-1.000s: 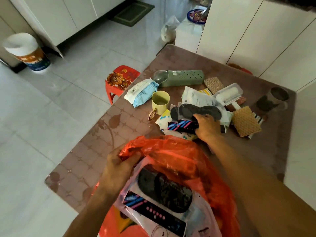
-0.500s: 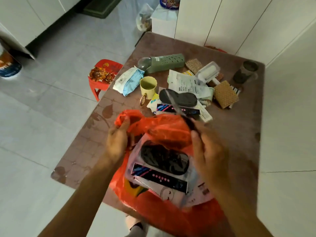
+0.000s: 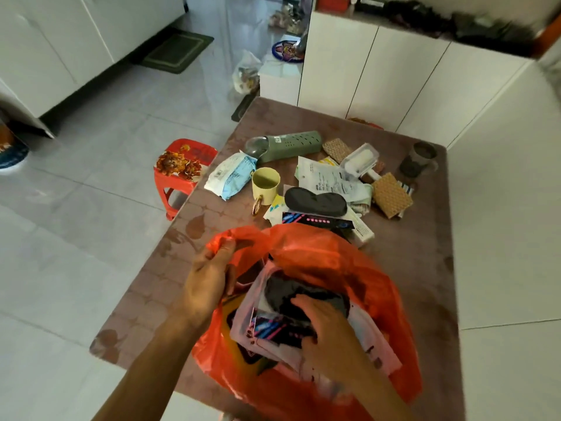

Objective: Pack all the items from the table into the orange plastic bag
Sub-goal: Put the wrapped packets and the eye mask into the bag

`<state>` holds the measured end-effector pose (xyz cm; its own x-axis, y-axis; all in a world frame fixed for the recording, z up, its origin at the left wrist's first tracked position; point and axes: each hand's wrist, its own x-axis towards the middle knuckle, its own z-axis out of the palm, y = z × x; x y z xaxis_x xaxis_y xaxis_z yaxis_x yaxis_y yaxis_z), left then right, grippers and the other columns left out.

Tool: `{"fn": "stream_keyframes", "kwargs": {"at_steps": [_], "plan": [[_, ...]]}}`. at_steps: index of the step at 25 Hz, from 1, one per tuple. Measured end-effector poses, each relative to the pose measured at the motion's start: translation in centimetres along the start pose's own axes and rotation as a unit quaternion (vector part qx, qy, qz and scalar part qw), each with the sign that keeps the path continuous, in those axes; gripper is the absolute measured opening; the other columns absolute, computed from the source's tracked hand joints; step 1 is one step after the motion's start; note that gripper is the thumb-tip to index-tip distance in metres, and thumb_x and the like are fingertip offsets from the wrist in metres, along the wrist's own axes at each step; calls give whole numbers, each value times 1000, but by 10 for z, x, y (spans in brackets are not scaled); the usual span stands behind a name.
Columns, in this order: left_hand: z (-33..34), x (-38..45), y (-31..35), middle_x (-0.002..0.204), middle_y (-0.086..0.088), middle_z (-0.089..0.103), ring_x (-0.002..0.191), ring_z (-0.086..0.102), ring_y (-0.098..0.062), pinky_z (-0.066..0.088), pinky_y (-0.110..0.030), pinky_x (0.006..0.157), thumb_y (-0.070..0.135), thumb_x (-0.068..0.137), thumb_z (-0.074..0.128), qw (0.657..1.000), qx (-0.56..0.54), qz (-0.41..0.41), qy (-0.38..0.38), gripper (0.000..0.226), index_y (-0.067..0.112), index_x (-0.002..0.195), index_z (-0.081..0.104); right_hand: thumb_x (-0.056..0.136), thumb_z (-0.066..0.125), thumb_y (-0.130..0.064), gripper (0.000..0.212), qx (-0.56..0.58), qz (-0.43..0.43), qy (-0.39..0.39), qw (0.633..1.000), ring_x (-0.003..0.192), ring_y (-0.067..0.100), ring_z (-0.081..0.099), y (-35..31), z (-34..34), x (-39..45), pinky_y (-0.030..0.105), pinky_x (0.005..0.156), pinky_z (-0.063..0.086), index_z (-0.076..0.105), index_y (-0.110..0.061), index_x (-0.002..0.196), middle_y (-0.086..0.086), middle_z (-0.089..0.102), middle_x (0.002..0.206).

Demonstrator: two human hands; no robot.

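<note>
The orange plastic bag (image 3: 331,256) lies open at the near edge of the brown table (image 3: 425,262). My left hand (image 3: 209,281) grips the bag's left rim and holds it up. My right hand (image 3: 328,332) is inside the bag, pressing on a packaged black eye mask (image 3: 282,294) there. Beyond the bag lie another packaged eye mask (image 3: 315,202), a yellow cup (image 3: 265,185), a wet-wipes pack (image 3: 230,176), a green perforated case (image 3: 288,144), white paper packets (image 3: 328,180), a clear box (image 3: 359,161) and woven pads (image 3: 391,194).
A dark jar (image 3: 419,161) stands near the table's far right corner. A red stool (image 3: 185,168) with orange flowers sits left of the table on the tiled floor. White cabinets (image 3: 379,77) rise behind the table. A green mat (image 3: 179,53) lies far left.
My right hand took a packet from the pile, carried it over the bag and now pushes it down inside. My left hand kept hold of the bag's rim.
</note>
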<state>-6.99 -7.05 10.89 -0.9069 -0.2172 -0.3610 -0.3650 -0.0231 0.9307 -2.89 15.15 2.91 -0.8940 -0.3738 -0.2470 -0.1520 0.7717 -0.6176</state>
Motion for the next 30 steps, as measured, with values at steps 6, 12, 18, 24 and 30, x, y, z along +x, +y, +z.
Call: {"fn": "stream_keyframes", "kwargs": {"at_steps": [6, 12, 18, 24, 30], "plan": [[19, -3, -2, 39, 8, 56, 37, 53, 0, 42, -12, 43, 11, 96, 47, 1000, -24, 4, 4, 26, 9, 75, 62, 89, 51, -16, 27, 33, -25, 220, 975, 87, 0, 59, 13, -80, 112, 16, 73, 44, 63, -22, 113, -6, 66, 101], [23, 8, -28, 71, 2, 74, 65, 70, -13, 57, -28, 64, 12, 92, 57, 996, 2, -16, 89, 17, 9, 89, 73, 83, 66, -27, 72, -239, 99, -17, 966, 137, 36, 29, 97, -73, 242, 53, 106, 34, 29, -21, 145, 7, 29, 154], [34, 3, -17, 49, 12, 63, 46, 59, 0, 47, -11, 50, 8, 95, 50, 997, 15, -11, 76, 20, 6, 90, 70, 89, 54, -15, 47, -224, 44, 91, 969, 124, 35, 47, 110, -76, 250, 50, 99, 44, 51, -21, 136, 11, 58, 134], [32, -6, 10, 36, 8, 47, 32, 40, -3, 35, -14, 35, 29, 100, 41, 993, -20, -39, 108, 34, 10, 101, 69, 101, 44, -18, 28, 136, -38, 292, 946, 83, -7, 57, 19, -105, 88, 18, 73, 46, 58, -20, 126, -18, 61, 96], [5, -18, 37, 51, 0, 56, 53, 51, -25, 46, -38, 67, 37, 100, 39, 998, -6, -28, 60, 34, 21, 90, 67, 58, 78, -12, 66, -207, -61, 121, 969, 99, 25, 68, 1, 7, -20, 43, 79, 58, 63, -15, 122, 3, 69, 119]]}}
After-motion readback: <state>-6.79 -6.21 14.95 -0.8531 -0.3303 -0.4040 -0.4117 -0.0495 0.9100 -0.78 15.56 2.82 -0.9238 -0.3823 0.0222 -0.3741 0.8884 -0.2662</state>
